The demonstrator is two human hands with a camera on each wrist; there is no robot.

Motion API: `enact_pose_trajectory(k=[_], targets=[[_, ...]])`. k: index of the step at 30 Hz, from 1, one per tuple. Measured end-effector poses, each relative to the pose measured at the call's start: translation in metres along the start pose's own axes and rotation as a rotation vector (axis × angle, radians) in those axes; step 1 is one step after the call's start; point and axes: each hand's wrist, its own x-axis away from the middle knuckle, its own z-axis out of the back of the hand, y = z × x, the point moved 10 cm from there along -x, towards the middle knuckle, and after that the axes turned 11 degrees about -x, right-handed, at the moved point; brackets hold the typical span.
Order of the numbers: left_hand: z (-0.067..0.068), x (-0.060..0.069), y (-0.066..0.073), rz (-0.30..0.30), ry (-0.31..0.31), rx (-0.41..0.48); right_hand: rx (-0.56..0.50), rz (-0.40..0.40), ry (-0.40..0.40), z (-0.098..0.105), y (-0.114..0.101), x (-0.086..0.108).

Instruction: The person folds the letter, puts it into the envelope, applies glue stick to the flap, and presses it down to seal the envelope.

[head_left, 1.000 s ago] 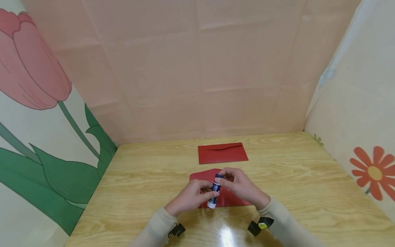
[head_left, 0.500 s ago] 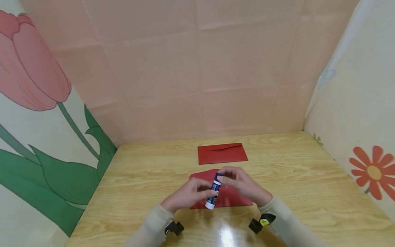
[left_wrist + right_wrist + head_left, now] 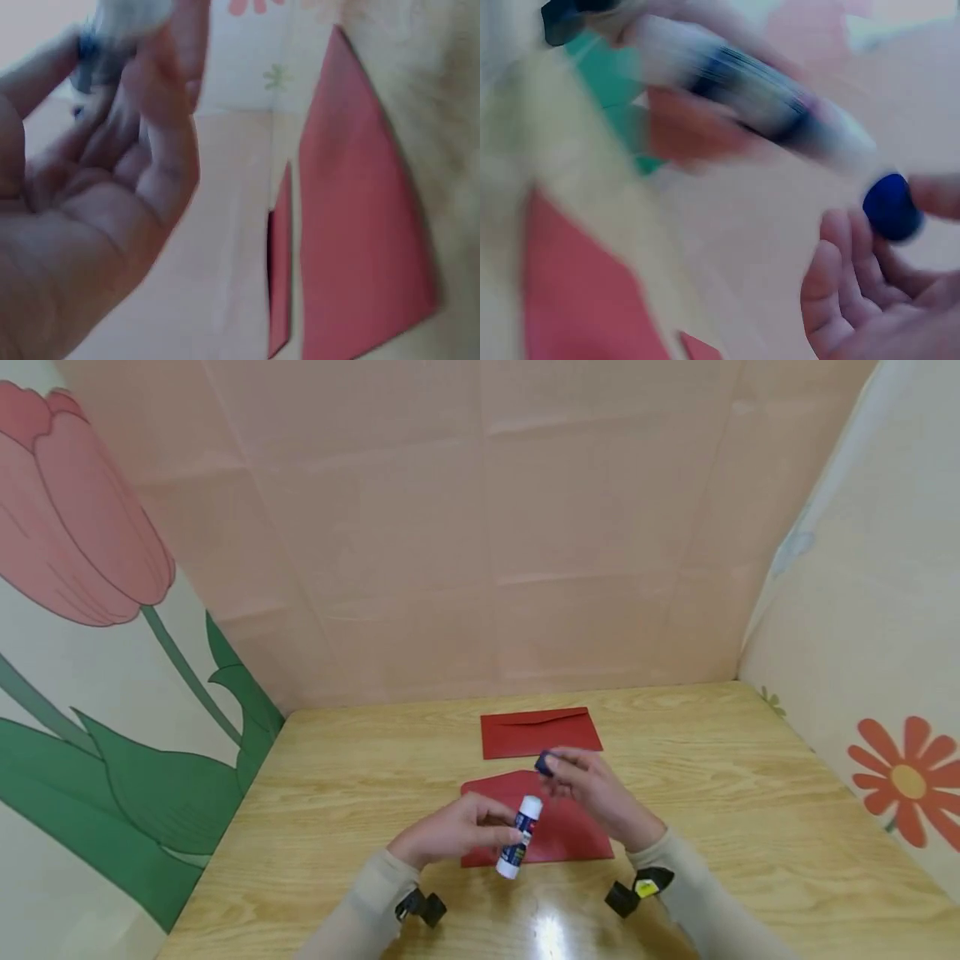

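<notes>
A glue stick (image 3: 518,839) with a dark blue label and white ends is pinched in my left hand (image 3: 457,833), tilted, its uncapped white end upward. Its dark blue cap (image 3: 545,763) sits between the thumb and fingers of my right hand (image 3: 600,789), apart from the stick and a little above it. In the right wrist view the blue cap (image 3: 894,208) is plain, while the glue stick (image 3: 750,90) is blurred. Below both hands a red envelope (image 3: 570,835) lies on the table, partly covered by them, its flap side pointing away from me.
A second red envelope (image 3: 540,735) lies farther back on the wood-grain table (image 3: 360,760). Pink sheeting (image 3: 480,543) stands behind the table, with flower-printed panels at left and right. Small black devices are strapped on both wrists.
The blue cap has come off the glue stick. My right hand has moved up and away with the cap, while the left hand keeps the stick in nearly the same place.
</notes>
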Motion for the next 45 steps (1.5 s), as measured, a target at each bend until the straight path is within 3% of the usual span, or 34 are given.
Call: enact_pose_trajectory(k=[1, 3, 6, 9, 15, 19, 26, 35, 38, 41, 45], targets=[[-0.001, 0.001, -0.002, 0.010, 0.009, -0.012, 0.015, 0.019, 0.060, 0.015, -0.003, -0.001], [-0.001, 0.001, -0.007, 0.022, 0.043, -0.058, 0.140, 0.052, 0.196, 0.048, -0.011, 0.001], [0.009, 0.002, -0.010, 0.027, 0.153, -0.145, 0.491, 0.025, 0.345, 0.087, -0.014, 0.010], [0.020, 0.004, -0.012, 0.040, 0.232, -0.211, 0.741, -0.028, 0.342, 0.101, -0.004, 0.016], [0.023, 0.004, -0.011, 0.026, 0.242, -0.235, 0.917, -0.139, 0.359, 0.123, 0.020, 0.024], [0.024, 0.005, -0.014, 0.035, 0.265, -0.242, 0.945, -0.236, 0.356, 0.138, 0.031, 0.030], [0.027, 0.007, -0.020, 0.085, 0.298, -0.224, 0.901, -0.342, 0.336, 0.152, 0.045, 0.037], [0.027, 0.005, -0.023, 0.084, 0.312, -0.218, 0.930, -0.367, 0.342, 0.156, 0.045, 0.041], [0.026, 0.005, -0.025, 0.086, 0.316, -0.207, 0.981, -0.307, 0.364, 0.142, 0.032, 0.043], [0.026, 0.005, -0.027, 0.091, 0.327, -0.195, 0.971, -0.184, 0.350, 0.109, 0.016, 0.038], [0.028, 0.004, -0.029, 0.100, 0.369, -0.137, 0.797, -0.077, 0.199, 0.048, 0.013, 0.021]])
